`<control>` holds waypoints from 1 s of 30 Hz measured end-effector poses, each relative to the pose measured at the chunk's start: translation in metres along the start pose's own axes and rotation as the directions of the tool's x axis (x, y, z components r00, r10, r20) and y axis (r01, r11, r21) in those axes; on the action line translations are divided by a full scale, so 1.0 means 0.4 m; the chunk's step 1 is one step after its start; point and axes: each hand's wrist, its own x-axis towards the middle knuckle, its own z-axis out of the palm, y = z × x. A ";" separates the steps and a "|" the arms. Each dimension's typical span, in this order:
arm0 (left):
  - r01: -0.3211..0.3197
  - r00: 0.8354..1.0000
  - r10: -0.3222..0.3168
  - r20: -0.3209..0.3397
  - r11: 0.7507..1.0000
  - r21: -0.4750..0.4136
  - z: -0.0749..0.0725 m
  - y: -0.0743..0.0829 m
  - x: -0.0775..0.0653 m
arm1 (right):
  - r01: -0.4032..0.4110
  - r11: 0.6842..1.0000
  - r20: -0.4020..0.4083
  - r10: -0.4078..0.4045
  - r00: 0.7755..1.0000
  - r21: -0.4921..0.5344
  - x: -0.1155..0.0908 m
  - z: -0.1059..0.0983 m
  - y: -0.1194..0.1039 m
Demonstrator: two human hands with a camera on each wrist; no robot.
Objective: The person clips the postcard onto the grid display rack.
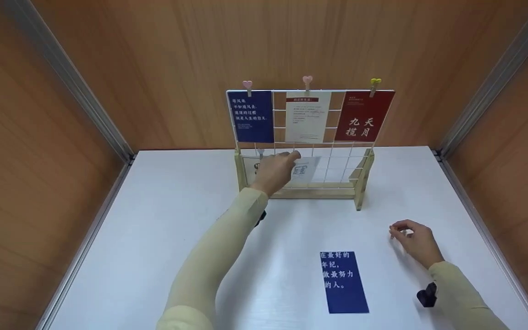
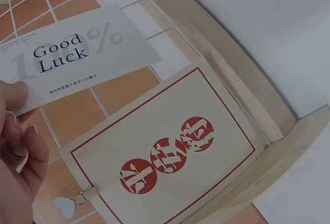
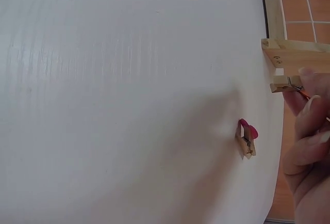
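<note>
My left hand (image 1: 273, 173) pinches a white "Good Luck" card (image 2: 118, 33) by one edge, in front of the lower middle of a white wire grid (image 1: 332, 165). Beside it, a cream card with red circles (image 2: 167, 149) hangs on the grid's lower left from a clip with a pale heart (image 2: 64, 207). Over the table at the right, my right hand (image 1: 417, 243) pinches a small wooden clothespin (image 3: 283, 84); its decorated end is mostly hidden by the fingers. Another clothespin with a pink-red top (image 3: 247, 139) lies on the table near that hand.
Along the grid's top hang a blue card (image 1: 255, 123), a white card (image 1: 307, 121) and a red card (image 1: 364, 120), each clipped. A wooden stand (image 1: 360, 183) bears the grid. Another blue card (image 1: 346, 291) lies on the white table (image 1: 177, 206). Wooden walls (image 1: 190, 55) enclose it.
</note>
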 end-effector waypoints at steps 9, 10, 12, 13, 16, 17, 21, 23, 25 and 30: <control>0.006 0.995 0.010 -0.103 0.988 0.152 0.021 0.000 0.013 | -0.008 1.000 -0.007 0.008 1.000 -0.002 -0.012 -0.003 0.013; 0.010 0.993 0.010 -0.121 0.987 0.163 0.023 0.000 0.014 | -0.012 1.000 -0.005 0.012 1.000 0.001 -0.013 -0.004 0.014; 0.018 0.989 0.010 -0.150 0.984 0.179 0.027 0.002 0.014 | -0.023 1.000 -0.002 0.023 1.000 0.003 -0.016 -0.005 0.017; 0.021 0.987 0.009 -0.162 0.982 0.186 0.029 0.002 0.014 | -0.028 1.000 -0.001 0.028 1.000 0.005 -0.017 -0.006 0.018; 0.031 0.983 0.006 -0.185 0.980 0.198 0.035 0.002 0.012 | -0.040 0.999 0.003 0.040 0.999 0.012 -0.021 -0.007 0.020; 0.030 0.982 0.008 -0.187 0.979 0.201 0.038 0.002 0.012 | -0.044 0.999 0.004 0.044 0.999 0.017 -0.023 -0.007 0.021; 0.009 0.986 0.033 -0.162 0.967 0.255 0.049 -0.004 0.009 | -0.060 0.998 0.008 0.059 0.998 0.035 -0.029 -0.005 0.022; -0.016 0.989 0.057 -0.135 0.957 0.291 0.052 -0.009 0.007 | -0.069 0.996 0.006 0.069 0.998 0.047 -0.032 -0.003 0.022; -0.043 0.990 0.084 -0.110 0.942 0.332 0.055 -0.015 0.006 | -0.071 0.996 0.003 0.071 0.997 0.051 -0.034 -0.003 0.023; -0.099 0.986 0.141 -0.084 0.919 0.380 0.057 -0.027 0.009 | -0.076 0.996 -0.001 0.077 0.997 0.042 -0.042 -0.006 0.030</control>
